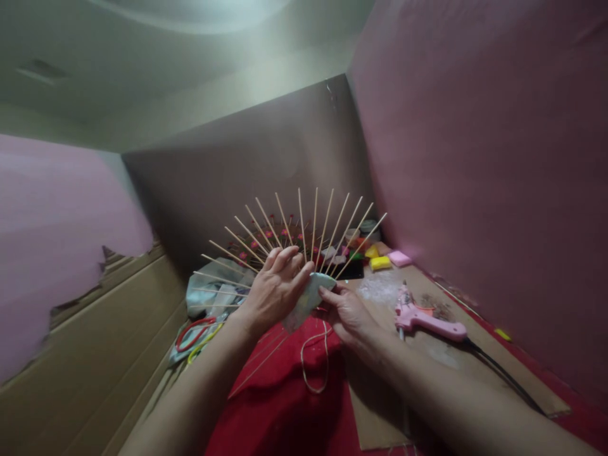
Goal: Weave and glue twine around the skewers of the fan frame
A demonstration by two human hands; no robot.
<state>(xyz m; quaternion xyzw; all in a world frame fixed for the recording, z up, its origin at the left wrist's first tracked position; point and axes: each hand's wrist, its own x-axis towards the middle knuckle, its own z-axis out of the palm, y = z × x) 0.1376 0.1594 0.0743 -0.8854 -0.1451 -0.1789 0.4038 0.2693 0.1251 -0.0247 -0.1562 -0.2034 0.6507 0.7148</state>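
Note:
I hold up a pale disc [306, 303] from which several thin wooden skewers [304, 235] fan out in a half circle. My left hand [274, 288] lies against its near face, fingers stretched out and pressed flat on it. My right hand [346, 313] pinches the disc's lower right edge between thumb and fingers. A loop of pale string [314, 361] hangs below my hands over a red cloth [285, 392].
A pink glue gun [427, 318] with a black cord lies on a cardboard sheet [475, 361] to the right. Yellow and pink blocks [387, 260] and small colourful bits sit behind. Red and yellow loops [194, 334] lie on cloth at left. Cardboard walls stand close around.

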